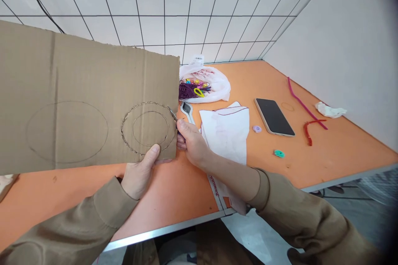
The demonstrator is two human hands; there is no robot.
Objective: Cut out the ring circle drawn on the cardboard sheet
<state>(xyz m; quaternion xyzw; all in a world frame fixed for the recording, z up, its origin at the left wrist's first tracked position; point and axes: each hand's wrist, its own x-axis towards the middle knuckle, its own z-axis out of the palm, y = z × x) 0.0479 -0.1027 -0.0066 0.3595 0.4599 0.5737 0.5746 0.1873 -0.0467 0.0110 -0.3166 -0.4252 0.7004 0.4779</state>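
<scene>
A large sheet of brown cardboard point(93, 70) is held up over the left of the table. My left hand point(141, 174) grips its lower edge, thumb in front and fingers behind. Near the right end, two pencilled rings lie one inside the other; a jagged cut follows much of the outer ring point(122, 128). A larger pencilled oval is drawn further left. My right hand point(194, 143) is closed at the cardboard's right edge, on what look like scissors point(172, 113). Only a short metal blade shows at the outer ring; the rest is hidden by the hand and cardboard.
Behind the cardboard's right edge sits a white plastic bag point(219, 85) with purple yarn and colourful bits. A white cloth point(225, 132), a phone point(274, 116), lilac point(256, 128) and green point(279, 153) small pieces, fuzzy stems point(306, 103) and crumpled tissue point(330, 110) lie rightward.
</scene>
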